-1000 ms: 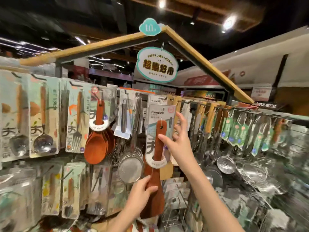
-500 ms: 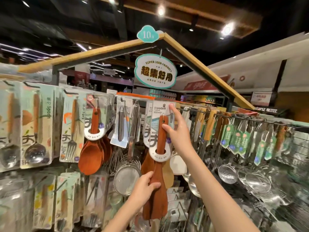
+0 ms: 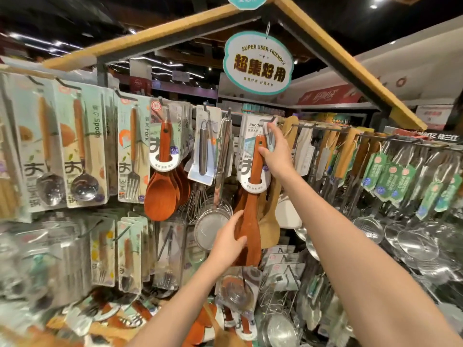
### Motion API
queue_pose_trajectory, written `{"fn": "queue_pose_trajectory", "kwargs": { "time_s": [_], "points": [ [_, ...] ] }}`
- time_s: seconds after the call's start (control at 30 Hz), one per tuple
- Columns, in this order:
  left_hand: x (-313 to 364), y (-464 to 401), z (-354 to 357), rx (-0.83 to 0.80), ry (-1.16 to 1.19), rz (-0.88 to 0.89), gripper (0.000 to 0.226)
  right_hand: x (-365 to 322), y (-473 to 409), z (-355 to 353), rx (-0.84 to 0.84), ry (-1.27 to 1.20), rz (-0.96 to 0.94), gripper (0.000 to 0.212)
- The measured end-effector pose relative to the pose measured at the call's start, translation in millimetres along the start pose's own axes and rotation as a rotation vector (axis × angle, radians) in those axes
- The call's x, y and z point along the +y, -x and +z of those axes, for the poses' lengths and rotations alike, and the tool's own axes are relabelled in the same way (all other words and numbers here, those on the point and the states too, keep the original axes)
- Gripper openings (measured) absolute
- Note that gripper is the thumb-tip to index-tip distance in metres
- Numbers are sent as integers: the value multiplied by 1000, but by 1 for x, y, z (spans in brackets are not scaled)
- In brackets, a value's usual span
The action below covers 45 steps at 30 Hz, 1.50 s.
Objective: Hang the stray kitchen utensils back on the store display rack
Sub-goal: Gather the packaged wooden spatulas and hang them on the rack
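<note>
A reddish-brown wooden spatula (image 3: 251,216) with a white card sleeve marked "Wooden" hangs upright against the display rack (image 3: 325,128). My left hand (image 3: 229,242) grips the spatula's blade from the left. My right hand (image 3: 276,152) pinches the top of the handle and the card, its index finger raised to the metal hook at the card's top edge. Whether the card sits on the hook I cannot tell.
Wooden spoons (image 3: 161,194) hang to the left, then carded forks and metal spoons (image 3: 82,186). A mesh strainer (image 3: 213,226) hangs between. Pale wooden turners (image 3: 270,229) sit right behind the spatula. Steel skimmers and tagged utensils (image 3: 390,181) fill the right rail. A sign (image 3: 258,62) hangs overhead.
Both hands have lifted the spatula higher toward the hook. My right index finger now reaches the hook at the card's top. The view has moved closer to the rack.
</note>
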<state>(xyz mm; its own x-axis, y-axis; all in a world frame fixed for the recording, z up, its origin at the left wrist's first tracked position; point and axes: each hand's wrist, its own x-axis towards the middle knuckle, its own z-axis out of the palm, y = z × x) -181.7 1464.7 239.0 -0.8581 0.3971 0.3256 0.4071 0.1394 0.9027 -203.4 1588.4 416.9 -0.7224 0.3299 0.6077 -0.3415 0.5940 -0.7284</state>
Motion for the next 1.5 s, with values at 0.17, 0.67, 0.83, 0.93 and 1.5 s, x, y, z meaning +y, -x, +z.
{"fn": "queue_pose_trajectory", "kwargs": {
  "time_s": [0.17,0.67,0.83,0.93,1.5],
  "points": [
    [-8,10,-7,-8,-146,1,61,5,7,4,-43,50,35,69],
    [-127,105,-31,217,-186,127,57,195,290,111,-361,181,215,16],
    [-175,134,-39,275,-183,73,61,276,317,153,-649,514,355,23],
    [-207,155,-45,270,-206,11,59,306,316,172,-676,642,406,38],
    [-207,166,-1,135,54,-422,45,282,331,64,-674,545,693,32]
  ]
}}
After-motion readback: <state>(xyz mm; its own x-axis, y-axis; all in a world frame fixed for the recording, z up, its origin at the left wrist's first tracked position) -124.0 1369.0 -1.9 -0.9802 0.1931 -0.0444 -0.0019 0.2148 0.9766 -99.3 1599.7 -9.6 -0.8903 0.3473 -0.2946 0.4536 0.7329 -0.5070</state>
